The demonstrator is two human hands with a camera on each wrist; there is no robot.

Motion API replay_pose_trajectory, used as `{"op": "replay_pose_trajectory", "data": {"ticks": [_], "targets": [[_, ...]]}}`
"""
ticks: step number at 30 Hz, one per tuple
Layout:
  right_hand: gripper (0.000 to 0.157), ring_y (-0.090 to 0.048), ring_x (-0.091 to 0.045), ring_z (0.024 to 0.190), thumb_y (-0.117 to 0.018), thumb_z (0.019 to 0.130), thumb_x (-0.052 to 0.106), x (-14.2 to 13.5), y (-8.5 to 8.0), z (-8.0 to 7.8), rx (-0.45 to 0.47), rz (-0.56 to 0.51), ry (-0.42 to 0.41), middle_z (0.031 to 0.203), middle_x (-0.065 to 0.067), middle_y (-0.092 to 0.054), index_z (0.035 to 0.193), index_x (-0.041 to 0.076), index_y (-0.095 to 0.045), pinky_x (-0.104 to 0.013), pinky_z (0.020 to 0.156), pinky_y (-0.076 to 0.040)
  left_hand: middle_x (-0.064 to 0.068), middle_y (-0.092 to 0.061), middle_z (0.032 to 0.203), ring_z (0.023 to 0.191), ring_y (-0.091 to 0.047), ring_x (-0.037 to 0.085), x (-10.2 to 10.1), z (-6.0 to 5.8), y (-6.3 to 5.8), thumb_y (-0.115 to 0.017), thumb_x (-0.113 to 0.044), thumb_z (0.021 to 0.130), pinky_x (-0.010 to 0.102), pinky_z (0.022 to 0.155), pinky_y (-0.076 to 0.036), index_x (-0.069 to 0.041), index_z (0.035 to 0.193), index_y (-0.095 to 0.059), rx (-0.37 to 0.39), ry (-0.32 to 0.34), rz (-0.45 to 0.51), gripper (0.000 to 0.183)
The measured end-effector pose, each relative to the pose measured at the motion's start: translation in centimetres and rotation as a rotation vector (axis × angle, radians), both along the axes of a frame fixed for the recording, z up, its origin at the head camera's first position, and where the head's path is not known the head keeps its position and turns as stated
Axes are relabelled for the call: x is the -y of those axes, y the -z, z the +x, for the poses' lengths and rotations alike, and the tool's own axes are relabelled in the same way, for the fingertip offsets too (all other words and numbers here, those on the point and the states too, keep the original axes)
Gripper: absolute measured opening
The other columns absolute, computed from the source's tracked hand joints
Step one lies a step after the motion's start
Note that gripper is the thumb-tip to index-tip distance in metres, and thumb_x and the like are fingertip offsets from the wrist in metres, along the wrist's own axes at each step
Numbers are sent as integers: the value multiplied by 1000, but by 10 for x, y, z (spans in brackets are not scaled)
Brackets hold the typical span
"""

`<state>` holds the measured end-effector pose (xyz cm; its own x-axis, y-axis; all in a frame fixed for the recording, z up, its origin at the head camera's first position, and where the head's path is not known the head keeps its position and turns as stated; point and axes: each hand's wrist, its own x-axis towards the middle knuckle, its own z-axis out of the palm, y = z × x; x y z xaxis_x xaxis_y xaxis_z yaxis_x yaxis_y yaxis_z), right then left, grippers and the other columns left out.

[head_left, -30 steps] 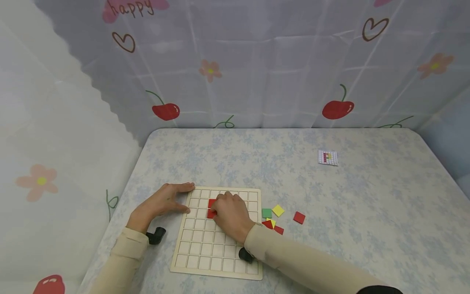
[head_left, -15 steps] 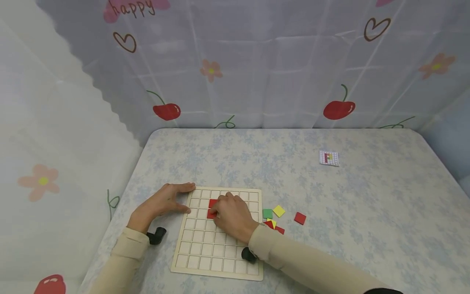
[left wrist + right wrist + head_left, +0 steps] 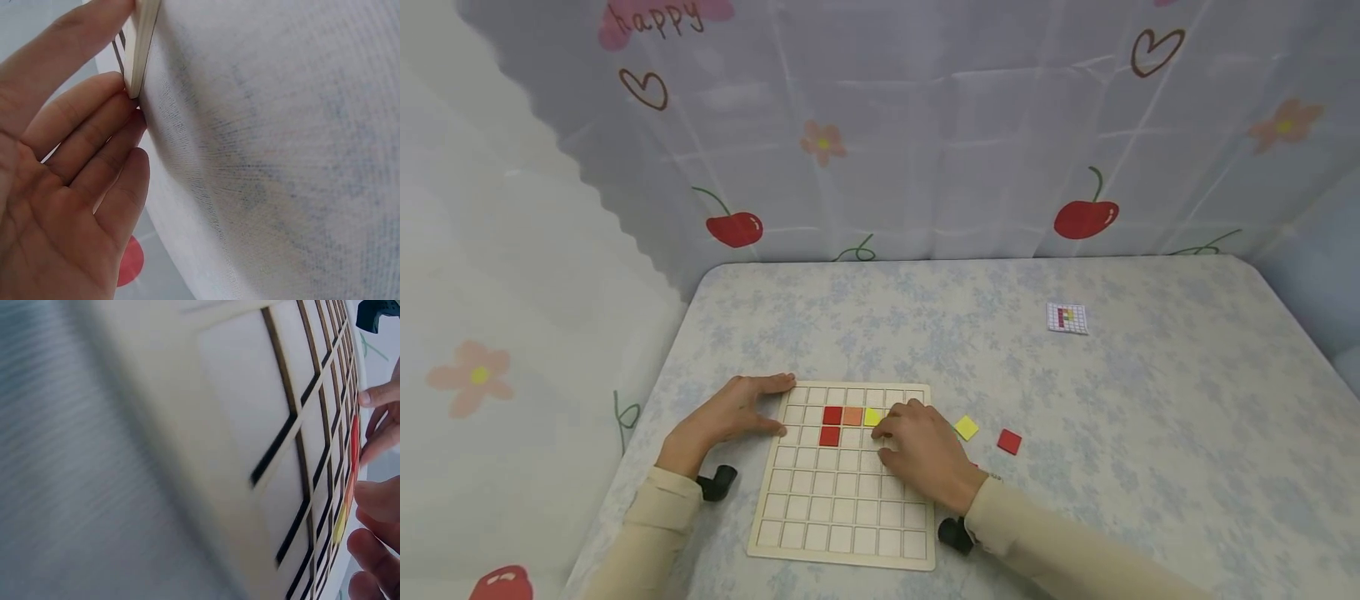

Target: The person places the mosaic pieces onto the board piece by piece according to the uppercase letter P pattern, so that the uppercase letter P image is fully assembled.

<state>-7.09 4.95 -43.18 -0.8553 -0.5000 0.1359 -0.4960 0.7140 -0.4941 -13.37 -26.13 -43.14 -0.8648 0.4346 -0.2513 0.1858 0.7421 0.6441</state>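
Observation:
A pale wooden grid board (image 3: pixel 831 508) lies on the table. Two red tiles (image 3: pixel 830 436), an orange tile (image 3: pixel 852 416) and a yellow tile (image 3: pixel 872 416) sit in its cells. My left hand (image 3: pixel 733 410) touches the board's upper left edge; in the left wrist view its thumb and fairly straight fingers meet the board's rim. Over the board's right side is my right hand (image 3: pixel 925 450), fingers loosely bent beside the yellow tile and partly covering it. In the right wrist view nothing shows between its thumb (image 3: pixel 378 500) and fingers.
Right of the board lie a loose yellow tile (image 3: pixel 966 428) and a loose red tile (image 3: pixel 1009 442); my right hand and forearm hide other loose tiles. A small card with a coloured grid pattern (image 3: pixel 1067 318) lies farther back. A patterned curtain (image 3: pixel 925 167) hangs behind the table.
My right hand has moved right from over the red tiles, uncovering the orange and yellow tiles in the board. It now covers the loose green tile. My left hand stays at the board's edge.

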Motion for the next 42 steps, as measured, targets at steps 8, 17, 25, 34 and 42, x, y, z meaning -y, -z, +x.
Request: {"op": "replay_pose_trajectory", "data": {"ticks": [8,17,25,34,42], "targets": [[14,-47,-8,74,-77,78,9,-38,2,12,3,22,122,87,9,-66,91,15,-78,-27,69,-43,14,-40,153,140,-34,38,1,1,0,-86,-14,76,50,104,-43,-4,145,-48,-16,14,-7,80],[14,-55,-11,78,-80,78,9,-74,5,25,4,26,221,89,6,-68,90,15,-78,-30,68,-49,15,-40,152,141,-33,39,0,1,0,-86,-13,75,52,105,-41,-3,145,-49,-18,24,1,79],[24,-57,-18,88,-81,76,6,-112,5,33,4,41,353,101,0,-66,99,11,-76,-34,69,-52,15,-41,152,140,-34,39,1,1,0,-86,-14,76,52,105,-42,-2,144,-49,-32,32,-8,79],[28,-60,-29,97,-81,76,1,-130,11,34,30,43,409,105,-7,-67,103,6,-74,-45,75,-55,15,-41,151,141,-33,38,3,-1,0,-86,-14,75,52,106,-41,-2,144,-49,-17,30,0,79],[20,-61,-27,98,-76,81,0,-126,6,30,68,15,411,103,-7,-68,101,5,-75,-45,78,-56,14,-42,151,140,-34,37,1,0,-1,-86,-14,74,52,106,-41,-2,143,-50,-26,30,14,79]]}}
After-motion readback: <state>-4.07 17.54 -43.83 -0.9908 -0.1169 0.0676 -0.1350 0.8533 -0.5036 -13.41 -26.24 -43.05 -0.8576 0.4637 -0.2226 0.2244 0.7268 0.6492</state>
